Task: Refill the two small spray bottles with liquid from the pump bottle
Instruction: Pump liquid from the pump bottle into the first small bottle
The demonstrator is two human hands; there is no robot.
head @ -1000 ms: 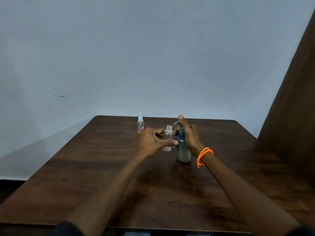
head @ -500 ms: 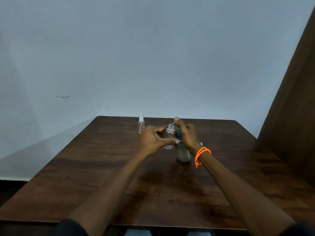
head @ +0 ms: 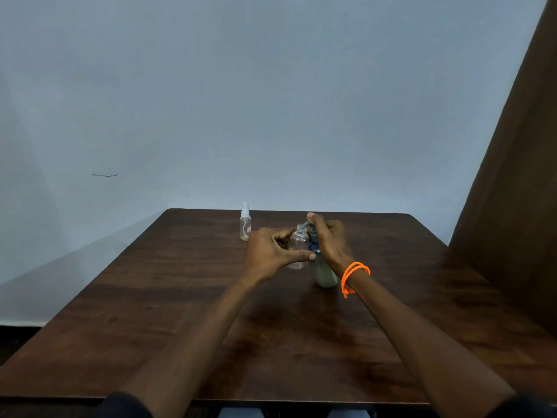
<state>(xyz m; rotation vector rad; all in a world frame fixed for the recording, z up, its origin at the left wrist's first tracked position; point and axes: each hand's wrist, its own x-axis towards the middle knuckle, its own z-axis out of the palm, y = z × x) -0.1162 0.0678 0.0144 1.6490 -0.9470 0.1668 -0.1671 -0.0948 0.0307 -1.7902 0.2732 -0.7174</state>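
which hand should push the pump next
Right. The right hand already sits on the pump bottle head, while the left hand holds the open spray bottle under the spout.

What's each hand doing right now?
Left hand: grips the open spray bottle.
Right hand: grips the pump bottle, finger on the pump head.
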